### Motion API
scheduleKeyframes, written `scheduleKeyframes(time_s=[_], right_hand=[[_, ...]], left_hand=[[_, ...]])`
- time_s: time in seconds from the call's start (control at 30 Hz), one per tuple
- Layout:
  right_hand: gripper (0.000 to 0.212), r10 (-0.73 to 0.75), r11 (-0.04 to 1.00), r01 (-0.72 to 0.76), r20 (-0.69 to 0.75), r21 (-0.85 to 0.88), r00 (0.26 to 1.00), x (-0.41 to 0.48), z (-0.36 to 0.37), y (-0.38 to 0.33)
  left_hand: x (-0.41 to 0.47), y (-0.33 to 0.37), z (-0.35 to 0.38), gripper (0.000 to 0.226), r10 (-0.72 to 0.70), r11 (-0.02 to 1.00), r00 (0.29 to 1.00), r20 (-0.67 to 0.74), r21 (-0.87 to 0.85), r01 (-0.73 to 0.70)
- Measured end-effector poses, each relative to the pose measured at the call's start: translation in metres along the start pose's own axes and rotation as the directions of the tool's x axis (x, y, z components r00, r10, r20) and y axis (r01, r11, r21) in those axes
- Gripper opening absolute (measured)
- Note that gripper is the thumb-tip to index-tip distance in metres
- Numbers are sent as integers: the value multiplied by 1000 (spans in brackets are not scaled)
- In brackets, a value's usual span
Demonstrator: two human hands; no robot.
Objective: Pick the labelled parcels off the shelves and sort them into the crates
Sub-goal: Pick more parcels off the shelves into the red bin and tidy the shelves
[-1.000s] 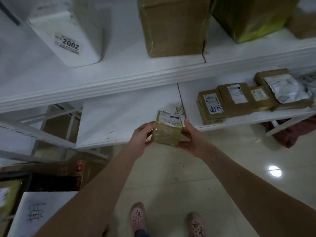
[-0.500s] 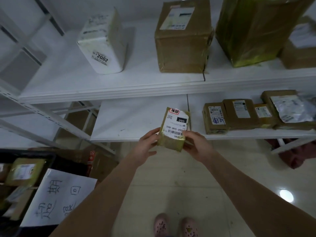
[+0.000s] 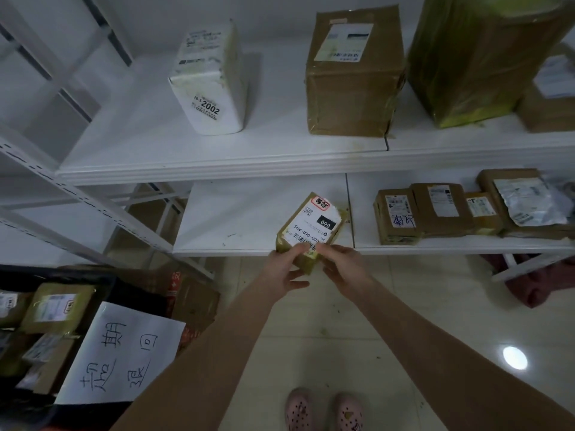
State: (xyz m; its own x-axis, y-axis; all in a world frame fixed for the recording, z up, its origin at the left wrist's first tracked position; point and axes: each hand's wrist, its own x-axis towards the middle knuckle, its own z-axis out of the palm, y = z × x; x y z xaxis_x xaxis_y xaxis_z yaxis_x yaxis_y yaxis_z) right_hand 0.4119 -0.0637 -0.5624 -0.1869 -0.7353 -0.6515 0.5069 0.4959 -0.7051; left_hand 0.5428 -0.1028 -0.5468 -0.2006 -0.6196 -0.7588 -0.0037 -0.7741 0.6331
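Note:
A small brown parcel [image 3: 311, 227] with a white label reading 060 and a red sticker is held in front of the lower shelf [image 3: 242, 244], label facing up. My left hand [image 3: 284, 269] grips its near left corner, thumb on the label. My right hand [image 3: 343, 264] pinches its near right corner. A dark crate [image 3: 102, 284] at lower left holds several parcels and carries a handwritten white paper sign [image 3: 118, 353].
The upper shelf [image 3: 217, 163] carries a white parcel marked 2002 [image 3: 210, 82], a brown box [image 3: 351, 73] and a large yellow-taped box [image 3: 476, 57]. Several small brown parcels [image 3: 441, 209] sit at the right of the lower shelf. Tiled floor and my feet lie below.
The parcel has been tilted so its label faces me, and both hands have slid to its near end. The view has lifted, showing more of the upper shelf and the crate.

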Motion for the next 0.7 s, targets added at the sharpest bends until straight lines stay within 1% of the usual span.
scheduleKeyframes(time_s=[0.03, 0.07, 0.1, 0.13, 0.2, 0.23, 0.3, 0.33, 0.37, 0.43, 0.53, 0.6, 0.67, 0.7], right_hand=[[65, -30, 989, 20, -67, -146, 997, -3, -2, -1], [81, -97, 960, 55, -140, -275, 985, -5, -6, -6], [90, -181, 925, 106, -179, -364, 967, -5, -10, -13], [94, -260, 885, 164, -170, -436, 951, -7, -14, -22], [90, -354, 787, 266, -55, -556, 934, -7, -17, -40], [84, -344, 752, 289, 21, -592, 939, -7, -16, -47], [69, -253, 720, 290, 150, -631, 956, -11, -10, -56], [62, -212, 732, 281, 184, -620, 960, -14, -7, -58], [56, -192, 775, 264, 184, -574, 964, -17, -5, -58], [46, -197, 875, 230, 121, -427, 973, -22, -1, -57], [34, -207, 928, 210, 44, -309, 977, -22, 6, -53], [37, -183, 956, 182, 18, -228, 983, -20, 12, -47], [40, -160, 974, 154, -22, -165, 987, -18, 17, -44], [37, -159, 973, 149, -43, -174, 986, -18, 19, -44]], left_hand=[[1, 4, -7, 57, 24, 999, 999, -33, 36, -23], [1, 10, -15, 62, 62, 992, 996, -61, 111, -55], [1, 18, -23, 66, 103, 975, 992, -69, 205, -87], [-1, 27, -30, 71, 133, 950, 989, -62, 292, -110], [-6, 46, -40, 79, 152, 911, 988, -12, 390, -135], [-9, 55, -42, 75, 159, 892, 987, 29, 423, -157], [-17, 70, -41, 64, 187, 848, 973, 131, 478, -228], [-19, 75, -40, 66, 217, 838, 963, 161, 476, -268], [-20, 79, -38, 70, 263, 834, 951, 164, 457, -309], [-23, 80, -33, 81, 373, 850, 923, 96, 362, -382], [-27, 72, -22, 90, 451, 885, 892, -36, 152, -441], [-27, 62, -16, 86, 458, 889, 886, -70, 48, -456], [-24, 52, -15, 69, 459, 886, 888, 11, 63, -459], [-25, 48, -15, 60, 455, 883, 889, 55, 100, -458]])
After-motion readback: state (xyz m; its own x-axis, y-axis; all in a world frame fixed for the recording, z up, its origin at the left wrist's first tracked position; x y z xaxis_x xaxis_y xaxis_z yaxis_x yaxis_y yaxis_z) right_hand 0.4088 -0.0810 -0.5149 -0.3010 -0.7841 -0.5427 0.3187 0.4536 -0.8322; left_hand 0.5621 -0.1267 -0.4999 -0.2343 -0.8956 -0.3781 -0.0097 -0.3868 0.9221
